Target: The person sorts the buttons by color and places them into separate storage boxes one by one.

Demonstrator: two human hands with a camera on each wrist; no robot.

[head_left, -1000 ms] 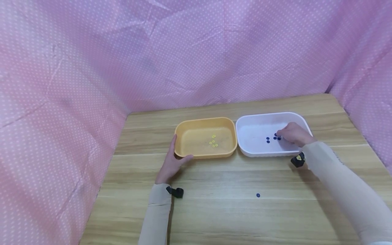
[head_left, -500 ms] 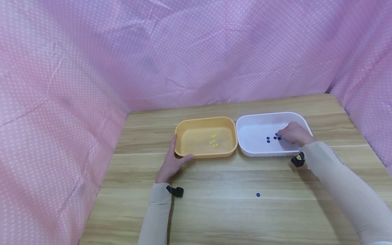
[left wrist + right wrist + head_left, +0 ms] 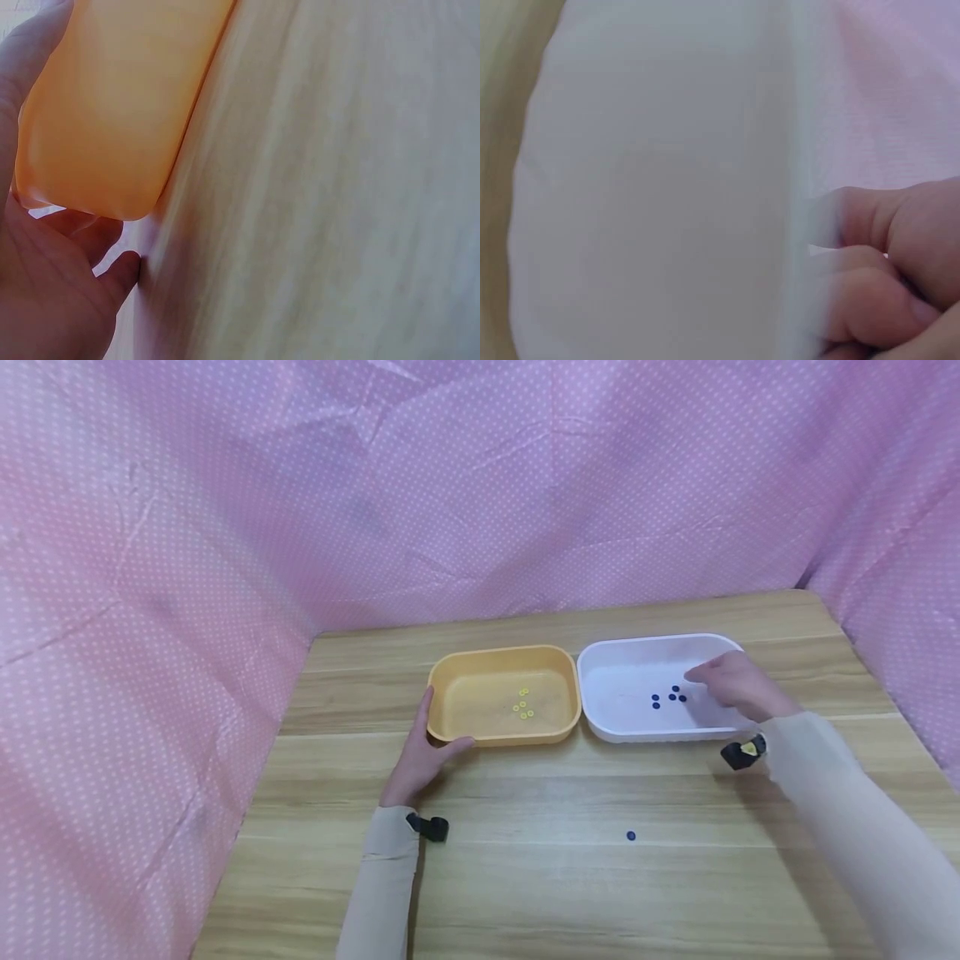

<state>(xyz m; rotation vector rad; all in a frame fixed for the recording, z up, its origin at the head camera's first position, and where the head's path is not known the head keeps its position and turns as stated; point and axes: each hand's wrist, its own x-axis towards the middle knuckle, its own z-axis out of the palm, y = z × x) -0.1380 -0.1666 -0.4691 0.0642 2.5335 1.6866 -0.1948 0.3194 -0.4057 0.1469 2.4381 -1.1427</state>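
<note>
My left hand (image 3: 415, 758) holds the front left corner of a yellow-orange plastic tray (image 3: 450, 734), thumb along the front wall and fingers along the left side. The left wrist view shows that hand around the tray's end wall (image 3: 112, 112). Several small yellow buttons (image 3: 522, 704) lie inside it. My right hand (image 3: 735, 681) hovers over the right part of a white tray (image 3: 630, 734), fingers curled, with nothing seen between them. Several dark blue buttons (image 3: 672, 697) rest on its floor. In the right wrist view the white tray's wall (image 3: 667, 187) hides the fingertips.
One more dark blue button (image 3: 631, 836) lies on the wooden table (image 3: 525, 877) in front of the trays. The two trays stand side by side, their short ends close together. Pink dotted cloth (image 3: 480, 510) hangs behind the table and at both sides.
My right hand has lifted off the blue buttons and drawn back a little to the right. The buttons stay where they were, and my left hand keeps its place on the tray.
</note>
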